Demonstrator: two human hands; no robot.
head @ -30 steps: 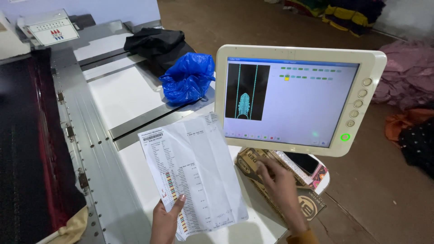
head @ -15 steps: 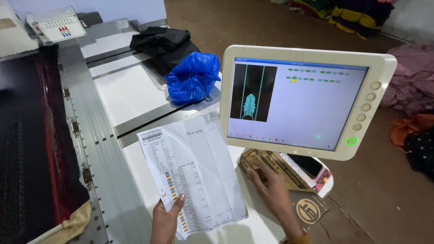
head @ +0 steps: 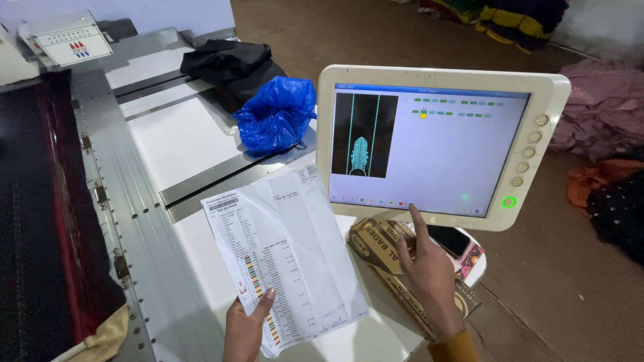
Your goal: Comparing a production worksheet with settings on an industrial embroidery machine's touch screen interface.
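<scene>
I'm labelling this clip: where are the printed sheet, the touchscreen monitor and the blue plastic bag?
printed sheet [head: 285, 258], head view, middle of the page.
touchscreen monitor [head: 456, 151], head view, pale screen area.
blue plastic bag [head: 276, 115], head view, crumpled centre.

Thin, creased paper sheet [head: 285, 255]; crinkly, glossy blue plastic bag [head: 276, 115]; matt cream plastic monitor [head: 436, 144] casing; brushed metal rails [head: 134, 201]; smooth white tabletop [head: 181, 141]; soft black cloth [head: 231, 64].

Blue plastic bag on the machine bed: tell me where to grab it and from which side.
Grip the blue plastic bag at its crumpled, bunched top, coming from above. It sits as a soft heap with raised folds on the white machine bed, and the black cloth crowds its far side, so a top pinch looks easiest.
</scene>
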